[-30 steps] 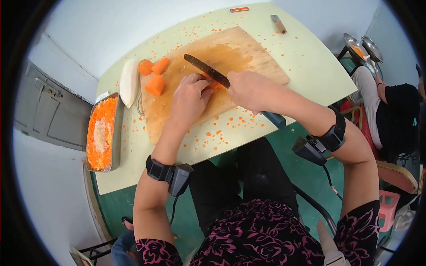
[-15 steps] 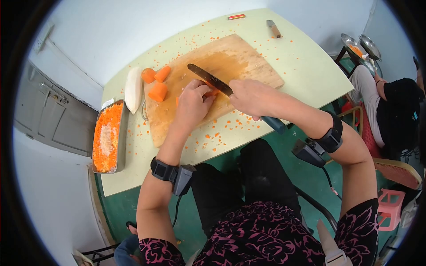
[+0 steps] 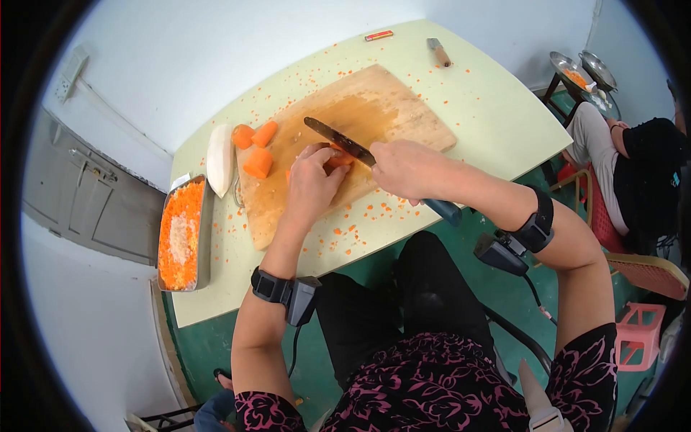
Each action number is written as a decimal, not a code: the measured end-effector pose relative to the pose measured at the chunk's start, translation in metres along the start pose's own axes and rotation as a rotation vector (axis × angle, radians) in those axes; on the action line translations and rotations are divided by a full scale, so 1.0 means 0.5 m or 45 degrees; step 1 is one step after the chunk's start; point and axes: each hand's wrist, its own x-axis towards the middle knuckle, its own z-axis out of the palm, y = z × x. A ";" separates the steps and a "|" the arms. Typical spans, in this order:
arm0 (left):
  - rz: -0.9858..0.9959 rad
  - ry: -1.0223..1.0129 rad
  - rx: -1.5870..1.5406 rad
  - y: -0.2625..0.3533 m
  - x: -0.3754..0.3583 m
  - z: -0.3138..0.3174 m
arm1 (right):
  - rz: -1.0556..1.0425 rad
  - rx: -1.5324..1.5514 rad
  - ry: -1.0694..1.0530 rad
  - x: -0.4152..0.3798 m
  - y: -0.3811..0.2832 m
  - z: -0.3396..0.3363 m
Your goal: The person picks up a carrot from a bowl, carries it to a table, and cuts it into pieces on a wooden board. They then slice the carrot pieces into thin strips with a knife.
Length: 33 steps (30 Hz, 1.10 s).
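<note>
My right hand (image 3: 403, 167) is wrapped round a long knife (image 3: 337, 138), whose blue-green handle end sticks out below the fist. The dark blade points to the upper left, over the wooden cutting board (image 3: 277, 216). Beneath the blade lies an orange carrot piece (image 3: 341, 155), held against the board by the curled fingers of my left hand (image 3: 314, 180). To the left on the board rest a thick carrot chunk (image 3: 258, 163) and two smaller ones (image 3: 265, 133). Part of the held carrot is hidden by my fingers and the knife.
A peeled white radish (image 3: 219, 160) lies left of the board, beside a metal tray (image 3: 205, 248) of chopped carrot and pale bits. A wooden-handled tool (image 3: 438, 52) and a red object (image 3: 378, 35) lie at the table's far side. Another person (image 3: 622, 165) sits at right.
The view has shifted slightly, so the table and board sit a little lower. Around the carrot, the left fingers have shifted a little, and more orange shows under the blade. Both grips remain.
</note>
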 end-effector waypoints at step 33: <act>0.237 0.193 0.141 -0.018 -0.019 0.017 | -0.078 -0.161 0.325 -0.010 -0.001 -0.021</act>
